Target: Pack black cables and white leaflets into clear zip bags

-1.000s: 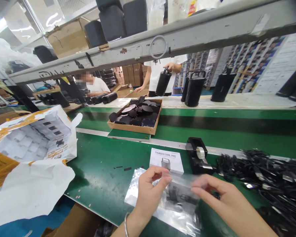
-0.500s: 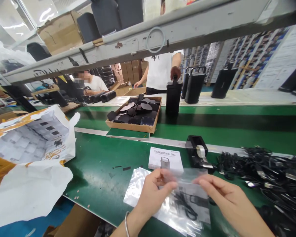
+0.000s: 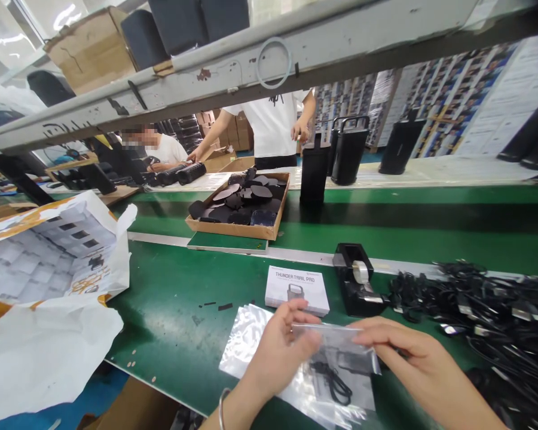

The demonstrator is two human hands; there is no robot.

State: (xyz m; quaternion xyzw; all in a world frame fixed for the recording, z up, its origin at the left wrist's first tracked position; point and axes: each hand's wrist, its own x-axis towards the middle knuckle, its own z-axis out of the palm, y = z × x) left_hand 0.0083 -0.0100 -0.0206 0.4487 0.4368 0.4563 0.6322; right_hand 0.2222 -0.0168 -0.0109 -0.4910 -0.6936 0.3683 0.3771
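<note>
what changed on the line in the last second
Across the belt, the co-worker's hand set the black speaker down upright beside the cardboard tray and seems to have let go. The left hand and right hand keep pinching the clear bag, its top edge now level. Booklet, tape dispenser and cable pile stayed put.

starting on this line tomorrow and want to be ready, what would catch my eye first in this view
Front and centre, the left hand and right hand pinch the top edge of a clear plastic bag with a black cable inside, low over the green bench. To their right sprawls a big tangled heap of black cables. Farther back, left of centre, sits a shallow brown cardboard tray full of dark round pads.
</note>
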